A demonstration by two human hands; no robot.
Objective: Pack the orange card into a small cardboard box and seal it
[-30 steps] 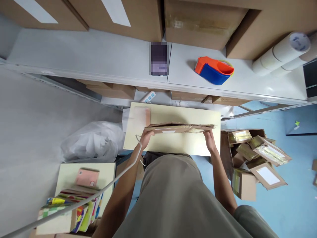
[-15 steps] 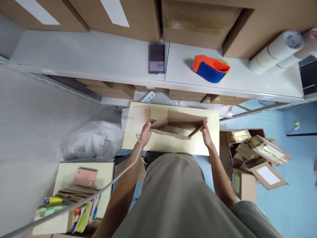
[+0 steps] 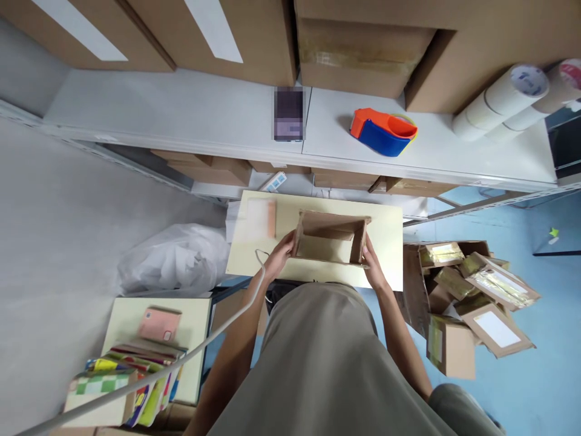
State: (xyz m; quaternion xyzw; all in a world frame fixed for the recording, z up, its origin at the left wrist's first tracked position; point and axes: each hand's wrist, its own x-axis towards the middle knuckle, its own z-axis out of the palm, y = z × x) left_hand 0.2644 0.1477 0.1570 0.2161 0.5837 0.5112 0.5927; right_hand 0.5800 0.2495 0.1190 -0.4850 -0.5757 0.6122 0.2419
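A small cardboard box (image 3: pixel 333 223) is held over the cream work table (image 3: pixel 254 260), its walls squared up into a rectangular frame. Through it I see the table's pale surface, so its near end and far end both look open. My left hand (image 3: pixel 280 257) grips the box's left wall. On the opposite wall, my right hand (image 3: pixel 372 266) is closed with its fingers along the outside. A thin grey cable (image 3: pixel 227 318) crosses over my left forearm.
A shelf (image 3: pixel 181 115) behind the table carries large cartons, a phone, an orange-and-blue tape dispenser (image 3: pixel 385 130) and tape rolls (image 3: pixel 502 100). Taped parcels (image 3: pixel 481 290) fill a carton on the right. At left are a white plastic bag (image 3: pixel 175 260) and a side table with colourful packets (image 3: pixel 136 381).
The box has gone from a slanted, skewed shape to a squarer, more upright one, shifting slightly left. Both hands have moved a little lower and stay on its sides.
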